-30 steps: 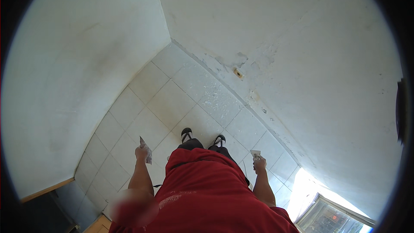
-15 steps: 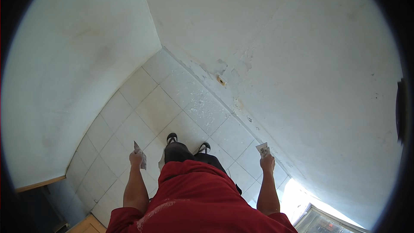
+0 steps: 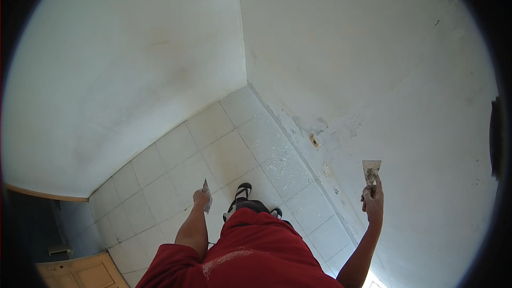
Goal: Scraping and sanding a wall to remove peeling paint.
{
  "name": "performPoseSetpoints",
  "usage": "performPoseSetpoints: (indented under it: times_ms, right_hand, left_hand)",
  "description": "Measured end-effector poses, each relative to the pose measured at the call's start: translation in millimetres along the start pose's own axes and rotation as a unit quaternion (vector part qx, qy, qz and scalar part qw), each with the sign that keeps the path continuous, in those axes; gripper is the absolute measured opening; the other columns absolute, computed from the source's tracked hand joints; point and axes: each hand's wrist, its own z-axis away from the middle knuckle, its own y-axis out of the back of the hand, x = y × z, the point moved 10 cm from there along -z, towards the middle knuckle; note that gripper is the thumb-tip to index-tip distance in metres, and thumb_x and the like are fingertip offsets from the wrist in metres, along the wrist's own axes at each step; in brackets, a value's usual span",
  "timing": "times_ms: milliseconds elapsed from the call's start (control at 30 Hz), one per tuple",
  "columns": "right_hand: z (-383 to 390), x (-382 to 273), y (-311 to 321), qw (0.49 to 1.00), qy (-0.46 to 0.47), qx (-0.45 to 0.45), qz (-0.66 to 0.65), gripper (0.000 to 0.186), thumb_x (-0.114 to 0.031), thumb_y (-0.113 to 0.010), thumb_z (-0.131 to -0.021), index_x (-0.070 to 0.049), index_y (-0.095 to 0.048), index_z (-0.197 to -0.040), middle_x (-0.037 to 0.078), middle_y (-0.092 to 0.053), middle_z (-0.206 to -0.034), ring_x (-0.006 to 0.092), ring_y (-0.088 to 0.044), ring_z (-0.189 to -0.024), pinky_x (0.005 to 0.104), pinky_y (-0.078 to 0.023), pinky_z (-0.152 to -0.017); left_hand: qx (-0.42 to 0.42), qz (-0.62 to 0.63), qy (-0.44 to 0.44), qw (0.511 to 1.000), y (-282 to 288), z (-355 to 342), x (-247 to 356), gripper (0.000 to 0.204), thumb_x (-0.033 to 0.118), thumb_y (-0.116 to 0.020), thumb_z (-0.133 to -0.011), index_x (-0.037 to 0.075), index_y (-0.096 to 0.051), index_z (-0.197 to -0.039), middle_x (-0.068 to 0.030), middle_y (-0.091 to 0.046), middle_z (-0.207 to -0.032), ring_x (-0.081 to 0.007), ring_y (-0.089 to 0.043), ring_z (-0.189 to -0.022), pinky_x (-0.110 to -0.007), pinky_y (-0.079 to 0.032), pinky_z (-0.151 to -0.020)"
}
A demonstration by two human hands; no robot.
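Observation:
My right hand (image 3: pixel 374 201) is raised before the right wall (image 3: pixel 416 101), fingers wrapped round the handle of a putty knife (image 3: pixel 372 169) with its broad blade pointing up. One finger stretches along the tool toward the blade. Whether the blade touches the wall I cannot tell. Lower and to the left, my left hand (image 3: pixel 201 198) is closed on a second scraper-like tool (image 3: pixel 207 194), also a putty knife by its flat, pointed blade; it is seen nearly edge-on and partly hidden by the hand. Flaked, peeling patches (image 3: pixel 319 125) mark the lower right wall.
A yellowish wall socket box (image 3: pixel 314 141) sits low in the right wall. White paint chips (image 3: pixel 285 165) lie scattered over the tiled floor (image 3: pixel 176 168). The left wall (image 3: pixel 133 64) meets the right one in a corner. At lower left are a wooden door (image 3: pixel 88 273) and a dark opening (image 3: pixel 29 224).
My right hand has lifted the putty knife higher and farther right, in front of the wall. The view has turned, so the corner and my left hand appear farther right.

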Motion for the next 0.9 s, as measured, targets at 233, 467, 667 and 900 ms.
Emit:
performPoseSetpoints:
  times_ms: [233,467,667,900]
  right_hand:
    - [32.0,45.4,-126.4,0.94,-0.109,-0.092,-0.311,0.06,-0.004,-0.052,-0.095,-0.015,-0.036,-0.152,0.002,-0.058,-0.092,0.0073,-0.053,-0.054,0.0235,-0.048,-0.04]
    - [42.5,86.6,-165.0,0.934,-0.132,0.004,-0.333,0.064,-0.003,-0.051,-0.094,-0.017,-0.033,-0.154,-0.003,-0.049,-0.076,0.0054,-0.045,-0.051,0.0212,-0.041,-0.039]
    - [47.4,93.2,-179.1,0.905,-0.201,0.04,-0.372,0.065,0.001,-0.049,-0.092,-0.017,-0.035,-0.153,-0.003,-0.046,-0.076,0.0047,-0.041,-0.05,0.0203,-0.033,-0.037]
    - [51.0,93.1,-203.7,0.898,-0.238,0.062,-0.364,0.066,0.003,-0.048,-0.09,-0.017,-0.037,-0.152,-0.004,-0.047,-0.076,0.0048,-0.039,-0.048,0.0203,-0.032,-0.036]
  left_hand:
    - [0.015,-0.045,0.01,0.999,32.3,-26.1,-16.6,0.033,0.031,-0.064,-0.084,0.004,-0.074,-0.101,-0.0194,-0.073,-0.092,-0.034,-0.072,-0.088,-0.043,-0.055,-0.078]
    - [-0.017,-0.056,0.024,0.998,50.6,-56.0,-26.2,0.038,0.036,-0.064,-0.085,0.004,-0.073,-0.104,-0.0209,-0.072,-0.099,-0.036,-0.069,-0.096,-0.044,-0.053,-0.084]
    - [-0.033,-0.055,0.003,0.998,68.3,-71.7,-2.7,0.041,0.038,-0.061,-0.087,0.003,-0.072,-0.104,-0.0226,-0.071,-0.103,-0.0387,-0.068,-0.101,-0.045,-0.052,-0.089]
    - [0.014,-0.05,-0.03,0.998,99.9,-92.4,2.0,0.033,0.032,-0.064,-0.083,0.006,-0.073,-0.102,-0.0212,-0.072,-0.093,-0.0371,-0.07,-0.09,-0.045,-0.054,-0.079]
